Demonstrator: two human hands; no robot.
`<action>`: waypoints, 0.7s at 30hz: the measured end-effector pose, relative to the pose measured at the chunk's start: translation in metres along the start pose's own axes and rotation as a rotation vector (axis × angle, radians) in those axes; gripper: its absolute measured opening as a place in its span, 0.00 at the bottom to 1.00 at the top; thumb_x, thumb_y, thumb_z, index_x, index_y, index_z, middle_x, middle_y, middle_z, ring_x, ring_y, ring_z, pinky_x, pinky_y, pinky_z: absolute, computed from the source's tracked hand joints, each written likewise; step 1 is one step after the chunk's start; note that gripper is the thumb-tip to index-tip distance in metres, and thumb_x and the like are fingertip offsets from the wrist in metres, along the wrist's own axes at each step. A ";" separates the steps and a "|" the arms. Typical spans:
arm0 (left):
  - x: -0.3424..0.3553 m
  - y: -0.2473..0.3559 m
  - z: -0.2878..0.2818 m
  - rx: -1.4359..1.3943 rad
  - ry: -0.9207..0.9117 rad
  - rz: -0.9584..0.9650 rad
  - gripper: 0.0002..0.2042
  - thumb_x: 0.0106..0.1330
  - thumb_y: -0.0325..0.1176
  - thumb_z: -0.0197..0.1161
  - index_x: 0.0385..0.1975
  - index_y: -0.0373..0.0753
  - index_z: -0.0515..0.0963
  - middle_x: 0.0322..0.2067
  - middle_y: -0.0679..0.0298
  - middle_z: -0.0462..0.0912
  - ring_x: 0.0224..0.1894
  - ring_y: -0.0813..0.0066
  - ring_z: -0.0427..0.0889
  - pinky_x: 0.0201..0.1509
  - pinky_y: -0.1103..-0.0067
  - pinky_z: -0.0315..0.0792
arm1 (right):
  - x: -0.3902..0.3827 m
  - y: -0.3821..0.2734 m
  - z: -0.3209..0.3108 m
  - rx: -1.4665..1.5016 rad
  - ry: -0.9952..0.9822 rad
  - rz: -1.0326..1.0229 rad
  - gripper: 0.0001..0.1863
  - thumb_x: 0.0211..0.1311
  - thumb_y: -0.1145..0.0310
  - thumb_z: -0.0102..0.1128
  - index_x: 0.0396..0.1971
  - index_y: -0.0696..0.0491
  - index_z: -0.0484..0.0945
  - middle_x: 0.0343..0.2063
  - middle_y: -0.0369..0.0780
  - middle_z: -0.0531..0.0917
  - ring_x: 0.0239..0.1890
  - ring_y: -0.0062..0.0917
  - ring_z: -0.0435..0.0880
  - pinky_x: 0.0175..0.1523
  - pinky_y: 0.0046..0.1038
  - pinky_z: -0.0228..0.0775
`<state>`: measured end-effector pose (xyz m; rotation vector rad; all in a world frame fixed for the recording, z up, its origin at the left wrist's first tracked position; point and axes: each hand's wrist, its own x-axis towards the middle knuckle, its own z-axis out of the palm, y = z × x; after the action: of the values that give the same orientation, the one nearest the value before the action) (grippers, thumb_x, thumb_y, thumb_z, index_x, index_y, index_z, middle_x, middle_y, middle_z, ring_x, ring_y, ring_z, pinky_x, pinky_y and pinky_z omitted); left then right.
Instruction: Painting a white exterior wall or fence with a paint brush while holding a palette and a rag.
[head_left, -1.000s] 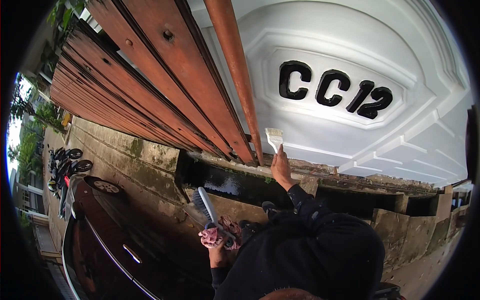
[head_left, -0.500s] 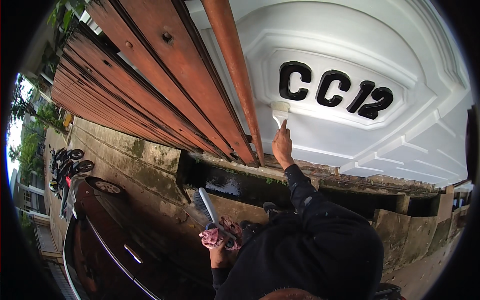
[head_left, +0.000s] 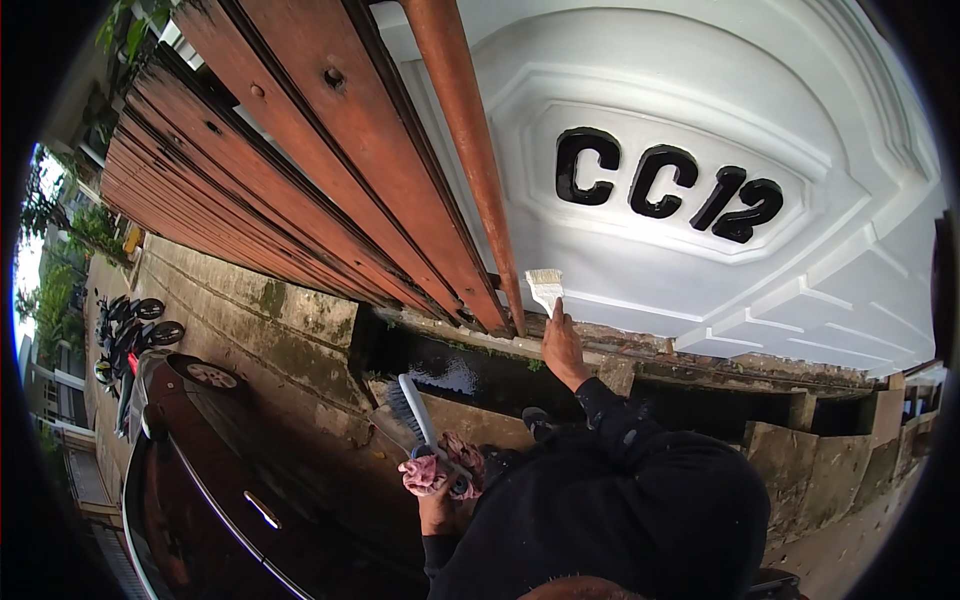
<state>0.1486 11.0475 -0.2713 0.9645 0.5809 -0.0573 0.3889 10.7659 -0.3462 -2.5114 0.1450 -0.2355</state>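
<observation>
My right hand (head_left: 562,348) grips a white-handled paintbrush (head_left: 545,288) with pale bristles, held against or just over the lower white moulded wall (head_left: 640,280), right of a reddish-brown upright pole (head_left: 470,150). Black raised characters (head_left: 580,170) stand on the panel above it. Low at centre, my left hand (head_left: 437,505) is closed around a bundle of a pink cloth (head_left: 425,478) and a grey-handled scrub brush (head_left: 412,410) with dark bristles; another flat tool in the bundle is too hidden to make out.
Wooden slatted fencing (head_left: 300,150) rises at left. A water-filled drain (head_left: 450,365) runs below the wall beside a concrete ledge (head_left: 250,300). A dark car (head_left: 220,480) is close at left, with motorbikes (head_left: 120,330) behind it. My dark-shoed foot (head_left: 535,420) is near the drain.
My right hand moved up with the paintbrush to just below the black characters, then back down to about its earlier height. My left hand stayed in place.
</observation>
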 end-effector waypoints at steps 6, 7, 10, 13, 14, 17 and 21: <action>0.003 -0.004 -0.004 0.005 0.001 0.032 0.22 0.55 0.18 0.65 0.51 0.39 0.71 0.44 0.65 0.78 0.46 0.70 0.79 0.52 0.73 0.76 | 0.019 0.011 0.009 0.081 0.264 -0.073 0.27 0.71 0.69 0.45 0.67 0.61 0.55 0.42 0.57 0.77 0.37 0.52 0.80 0.39 0.44 0.75; 0.003 -0.004 -0.005 0.008 0.007 0.030 0.22 0.55 0.18 0.65 0.51 0.39 0.71 0.44 0.65 0.78 0.46 0.70 0.79 0.52 0.73 0.76 | 0.028 0.011 0.005 0.264 0.211 -0.005 0.25 0.71 0.69 0.45 0.65 0.59 0.58 0.40 0.55 0.79 0.37 0.52 0.80 0.40 0.43 0.75; 0.004 -0.004 -0.003 0.014 -0.006 0.033 0.23 0.55 0.19 0.66 0.51 0.39 0.71 0.44 0.65 0.78 0.47 0.70 0.79 0.51 0.73 0.77 | 0.059 0.019 -0.002 0.505 0.294 -0.060 0.20 0.73 0.66 0.45 0.61 0.56 0.67 0.27 0.43 0.80 0.25 0.37 0.79 0.29 0.34 0.72; -0.001 0.003 0.003 0.026 -0.014 0.012 0.23 0.57 0.20 0.64 0.53 0.40 0.70 0.45 0.64 0.78 0.48 0.68 0.79 0.53 0.71 0.75 | 0.080 -0.017 -0.042 1.444 -0.116 0.477 0.17 0.72 0.64 0.50 0.58 0.50 0.72 0.23 0.29 0.70 0.16 0.09 0.59 0.17 0.13 0.49; -0.002 0.006 0.007 0.047 -0.026 -0.020 0.23 0.58 0.21 0.62 0.54 0.41 0.69 0.47 0.64 0.77 0.50 0.66 0.78 0.54 0.69 0.73 | 0.089 -0.011 -0.045 1.447 -0.109 0.476 0.17 0.72 0.64 0.50 0.58 0.50 0.72 0.23 0.29 0.70 0.16 0.09 0.59 0.17 0.13 0.49; 0.001 0.008 0.007 0.111 -0.049 -0.003 0.22 0.58 0.21 0.62 0.53 0.41 0.70 0.47 0.65 0.78 0.50 0.67 0.78 0.54 0.70 0.73 | 0.112 0.028 -0.044 1.539 -0.087 0.516 0.14 0.71 0.65 0.51 0.53 0.51 0.74 0.22 0.28 0.70 0.16 0.09 0.60 0.17 0.13 0.48; 0.009 -0.002 -0.010 0.076 -0.046 0.014 0.21 0.55 0.21 0.67 0.50 0.39 0.72 0.42 0.66 0.79 0.45 0.72 0.79 0.51 0.74 0.75 | 0.105 0.038 -0.055 1.550 -0.055 0.524 0.16 0.71 0.64 0.52 0.55 0.52 0.73 0.21 0.28 0.70 0.15 0.09 0.58 0.17 0.13 0.48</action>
<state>0.1514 11.0559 -0.2816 1.0379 0.5332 -0.0894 0.4792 10.6875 -0.3105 -0.8895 0.3956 -0.0091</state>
